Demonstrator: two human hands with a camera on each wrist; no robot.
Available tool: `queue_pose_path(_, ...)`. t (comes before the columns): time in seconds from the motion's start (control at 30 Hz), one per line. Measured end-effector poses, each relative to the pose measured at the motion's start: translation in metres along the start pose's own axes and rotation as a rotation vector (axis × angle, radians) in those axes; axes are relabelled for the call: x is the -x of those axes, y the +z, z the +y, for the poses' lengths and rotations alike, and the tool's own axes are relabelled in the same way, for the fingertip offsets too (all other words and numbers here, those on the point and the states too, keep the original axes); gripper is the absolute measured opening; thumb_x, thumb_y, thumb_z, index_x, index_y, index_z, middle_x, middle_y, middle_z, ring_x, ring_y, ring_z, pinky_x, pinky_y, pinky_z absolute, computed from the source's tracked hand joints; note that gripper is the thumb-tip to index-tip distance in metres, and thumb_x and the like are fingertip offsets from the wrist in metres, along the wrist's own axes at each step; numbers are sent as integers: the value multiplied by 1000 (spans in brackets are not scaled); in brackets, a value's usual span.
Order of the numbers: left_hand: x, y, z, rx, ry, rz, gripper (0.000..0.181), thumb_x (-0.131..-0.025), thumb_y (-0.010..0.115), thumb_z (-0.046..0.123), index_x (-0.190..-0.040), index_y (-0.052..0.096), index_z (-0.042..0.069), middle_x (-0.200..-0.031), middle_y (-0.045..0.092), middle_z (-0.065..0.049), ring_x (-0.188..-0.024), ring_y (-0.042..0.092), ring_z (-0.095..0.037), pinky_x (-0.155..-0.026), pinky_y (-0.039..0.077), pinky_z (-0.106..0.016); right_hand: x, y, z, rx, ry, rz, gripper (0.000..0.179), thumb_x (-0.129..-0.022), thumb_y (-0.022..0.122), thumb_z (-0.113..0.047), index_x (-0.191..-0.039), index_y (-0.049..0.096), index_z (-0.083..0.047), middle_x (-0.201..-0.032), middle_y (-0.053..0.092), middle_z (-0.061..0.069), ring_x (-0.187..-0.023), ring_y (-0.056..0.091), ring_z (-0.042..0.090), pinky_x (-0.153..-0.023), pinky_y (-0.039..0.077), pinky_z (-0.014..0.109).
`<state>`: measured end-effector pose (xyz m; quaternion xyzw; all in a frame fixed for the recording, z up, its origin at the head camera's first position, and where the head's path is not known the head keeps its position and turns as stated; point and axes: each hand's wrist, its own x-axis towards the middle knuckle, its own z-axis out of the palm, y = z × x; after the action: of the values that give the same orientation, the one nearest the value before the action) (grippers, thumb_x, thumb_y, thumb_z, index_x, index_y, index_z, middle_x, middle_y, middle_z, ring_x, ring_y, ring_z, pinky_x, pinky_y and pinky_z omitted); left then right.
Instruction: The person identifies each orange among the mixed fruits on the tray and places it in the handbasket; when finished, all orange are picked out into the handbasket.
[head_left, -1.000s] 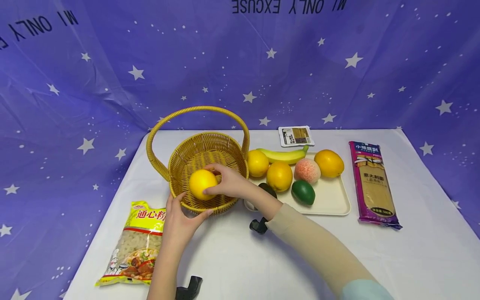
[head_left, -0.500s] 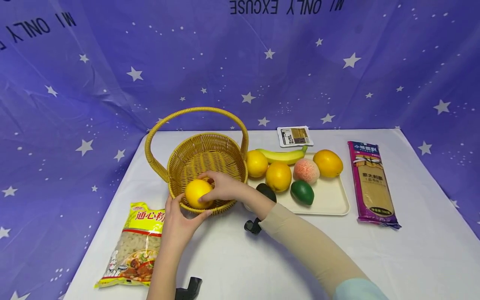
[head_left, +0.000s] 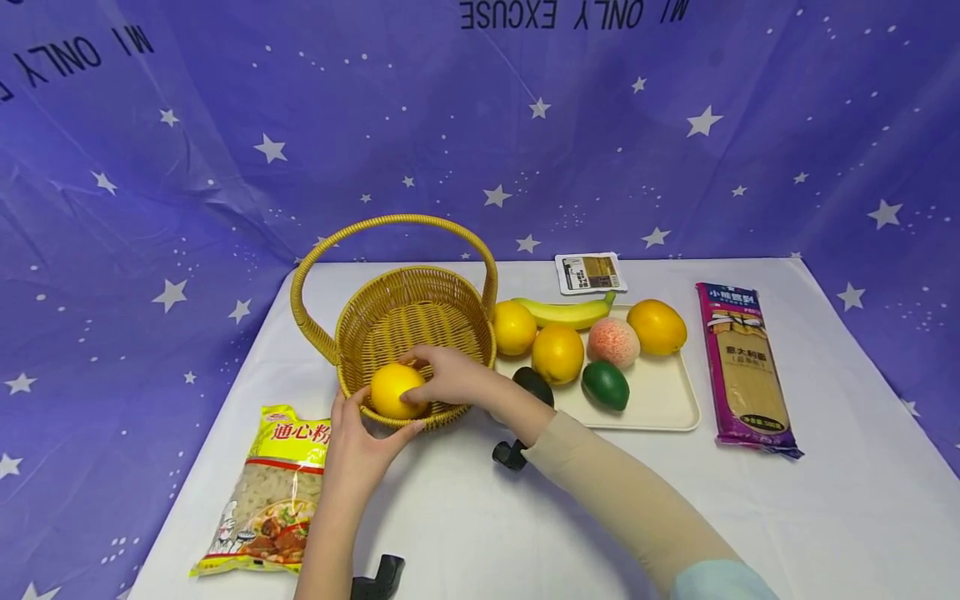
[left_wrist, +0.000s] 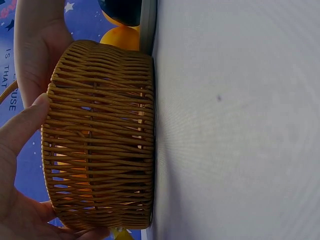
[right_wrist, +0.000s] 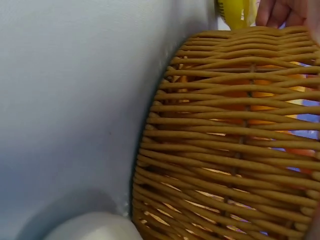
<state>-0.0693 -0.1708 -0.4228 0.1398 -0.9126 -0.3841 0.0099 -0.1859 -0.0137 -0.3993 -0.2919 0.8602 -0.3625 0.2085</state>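
Observation:
In the head view a round wicker basket (head_left: 405,287) with a tall arched handle stands left of centre. My left hand (head_left: 362,446) grips its near rim; the left wrist view shows the thumb on the rim and the other fingers (left_wrist: 42,212) round the outer side. Inside the basket, against the near wall, is a yellow-orange orange (head_left: 396,392). My right hand (head_left: 453,375) reaches over the right side of the rim and holds the orange from its right. Wicker (right_wrist: 230,135) hides most of the orange in both wrist views.
To the right, a cream tray (head_left: 667,408) bears oranges (head_left: 558,354), a banana (head_left: 566,313), a peach (head_left: 613,342) and dark green fruits (head_left: 606,385). Noodle packet (head_left: 750,367) lies far right, a pasta bag (head_left: 277,492) at left, a small sachet (head_left: 591,273) behind.
My right hand has brought the orange slightly nearer and lower, against the basket's near wall. In the last half second it has hardly moved. The left hand stays on the rim.

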Motion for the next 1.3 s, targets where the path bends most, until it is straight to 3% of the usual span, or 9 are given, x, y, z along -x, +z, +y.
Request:
queue_pose_path(0.27, 0, 0, 1, -1, -11, -3, 110, -68, 70, 72, -145, 31, 5, -158, 4, -22, -139, 18, -48, -104, 27, -63, 19, -21, -4, 40, -32, 90, 64, -84, 73, -38, -140, 51, -15, -132, 58, 8, -118, 55, 25, -93, 47, 39)
queue_pose_path(0.47, 0, 1, 1, 3, -6, 5, 108, -68, 73, 69, -145, 32, 5, -157, 5, -23, -139, 19, -47, -104, 27, -62, 40, -43, -2, 8, -65, 204, 62, -84, 75, -35, -139, 51, -16, -128, 59, 4, -102, 60, 17, -85, 50, 30)
queue_pose_path(0.6, 1, 1, 2, 8, -11, 3, 108, -68, 73, 69, -145, 32, 5, -158, 5, -23, -139, 18, -47, -105, 27, -62, 56, -61, 0, -50, -59, 275, 60, -84, 76, -31, -137, 53, -16, -126, 59, 4, -98, 62, 20, -80, 52, 30)
queue_pose_path(1.03, 1, 1, 2, 11, -5, 9, 107, -68, 74, 68, -145, 32, 6, -158, 5, -22, -140, 18, -46, -105, 27, -62, 111, -121, 29, -144, 105, 515, 66, -84, 73, -44, -143, 46, -29, -139, 51, 3, -115, 57, 25, -84, 53, 42)
queue_pose_path(1.3, 1, 1, 1, 8, -1, 8, 108, -67, 74, 69, -145, 32, 6, -158, 5, -22, -140, 18, -46, -105, 27, -61, 147, -148, 66, -146, 212, 710, 67, -86, 71, -41, -144, 45, -19, -139, 50, 11, -115, 57, 33, -92, 47, 50)
